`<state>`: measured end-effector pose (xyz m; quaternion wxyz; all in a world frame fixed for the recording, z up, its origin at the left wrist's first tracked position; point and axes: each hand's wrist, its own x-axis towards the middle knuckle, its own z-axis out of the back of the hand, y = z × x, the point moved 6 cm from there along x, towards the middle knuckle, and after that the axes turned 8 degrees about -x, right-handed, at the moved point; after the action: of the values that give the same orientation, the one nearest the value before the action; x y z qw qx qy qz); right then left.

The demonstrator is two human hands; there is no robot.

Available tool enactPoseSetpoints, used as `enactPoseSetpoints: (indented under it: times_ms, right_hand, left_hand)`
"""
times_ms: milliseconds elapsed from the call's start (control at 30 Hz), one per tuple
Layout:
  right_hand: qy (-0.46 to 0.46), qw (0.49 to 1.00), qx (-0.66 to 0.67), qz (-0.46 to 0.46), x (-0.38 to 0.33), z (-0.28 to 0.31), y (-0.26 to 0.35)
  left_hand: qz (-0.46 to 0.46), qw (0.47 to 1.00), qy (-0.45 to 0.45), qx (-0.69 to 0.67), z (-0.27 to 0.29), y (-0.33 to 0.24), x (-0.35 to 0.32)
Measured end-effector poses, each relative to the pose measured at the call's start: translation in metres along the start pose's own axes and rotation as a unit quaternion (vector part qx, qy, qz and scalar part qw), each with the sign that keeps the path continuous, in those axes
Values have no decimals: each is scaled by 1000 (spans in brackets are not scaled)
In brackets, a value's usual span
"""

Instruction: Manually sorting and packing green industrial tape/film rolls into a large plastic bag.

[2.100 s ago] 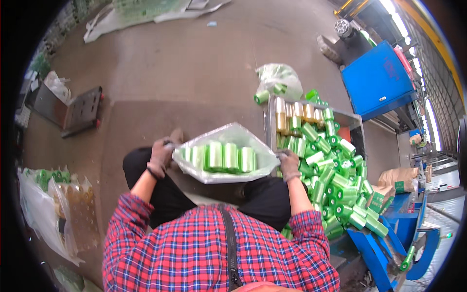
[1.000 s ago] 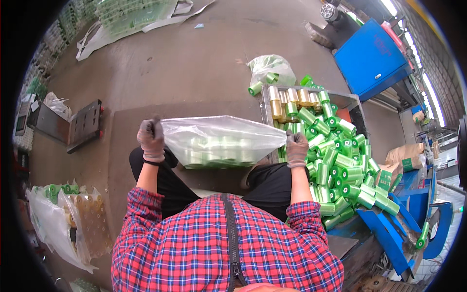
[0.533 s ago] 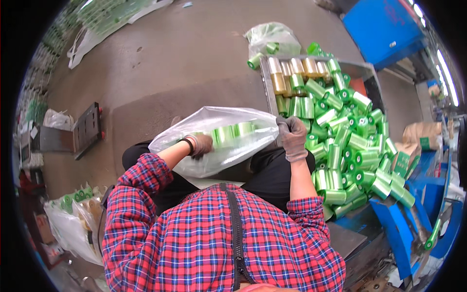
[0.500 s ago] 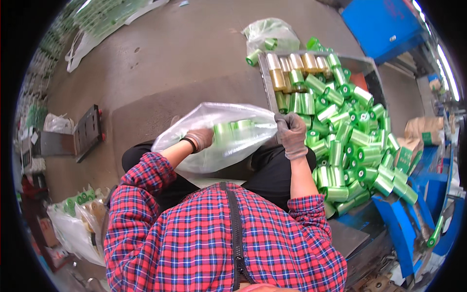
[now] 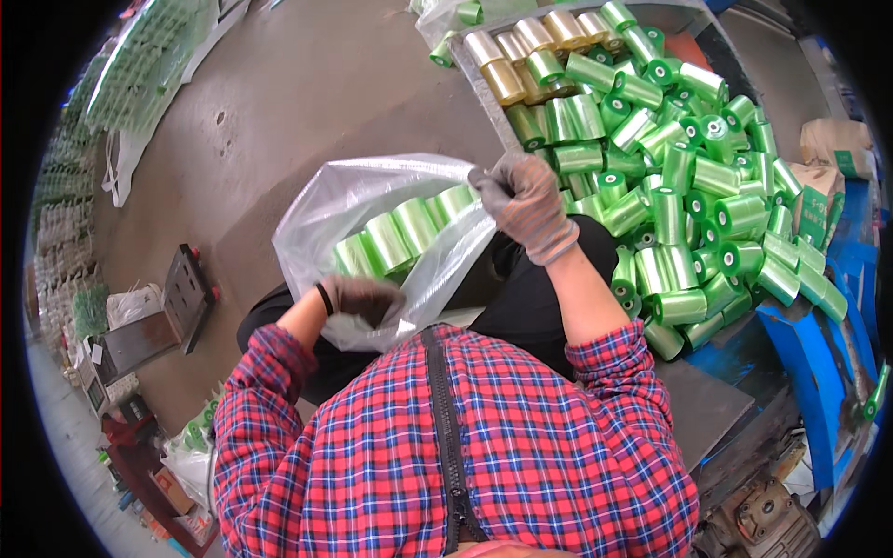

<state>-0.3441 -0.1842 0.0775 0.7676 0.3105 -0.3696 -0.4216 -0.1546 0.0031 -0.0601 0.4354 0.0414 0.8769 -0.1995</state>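
A clear plastic bag (image 5: pixel 312 200) rests over my lap with several green film rolls (image 5: pixel 391 237) lying in a row inside it. My right hand (image 5: pixel 530 206), in a grey work glove, pinches the bag's upper right edge. Low at the near side of the bag is my left hand (image 5: pixel 365 299), also gloved, beside the nearest rolls. Its fingers are smeared by motion, so I cannot tell whether they hold the plastic.
To my right a grey-walled bin (image 5: pixel 484 98) is heaped with green rolls (image 5: pixel 670 214), with amber rolls (image 5: pixel 535 37) at its far left corner. Brown paper sacks (image 5: pixel 819 191) stand beyond it. A dark scale-like platform (image 5: pixel 186 302) stands on the left.
My left hand has come out from the bag's middle toward me and the near edge. My right hand has risen slightly, still holding the bag, which now gapes wider. The head view has shifted.
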Motion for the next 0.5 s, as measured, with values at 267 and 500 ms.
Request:
enactPoseSetpoints:
  times_ms: [267, 500]
  right_hand:
    - [-7, 993, 75, -91, -1, -7, -13]
    - [-30, 980, 119, -156, -3, -1, -28]
  left_hand:
    - [-50, 605, -557, 567, 46, -79, 37]
    - [-57, 642, -551, 531, 40, -61, 27]
